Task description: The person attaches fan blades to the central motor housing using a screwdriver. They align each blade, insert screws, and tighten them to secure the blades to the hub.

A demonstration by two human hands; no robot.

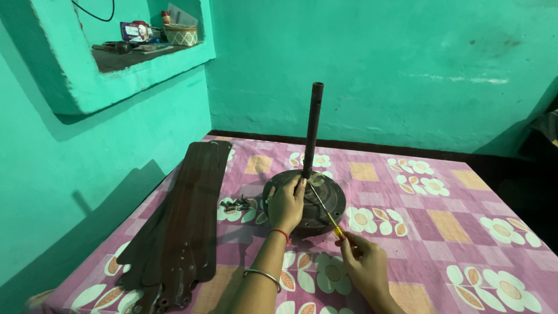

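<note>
A dark round fan motor [325,200] with an upright rod [313,131] sits on a pink flowered cloth. My left hand [286,204] rests on the motor's near-left rim, holding it steady. My right hand [361,263] grips a screwdriver [325,212] by its yellow handle. The thin shaft slants up and left, and its tip meets the top of the motor close to the foot of the rod.
Dark brown fan blades [183,224] lie stacked at the left of the cloth [442,232]. A small heap of screws [235,204] lies between blades and motor. A wall niche [145,52] at the upper left holds a basket and small items.
</note>
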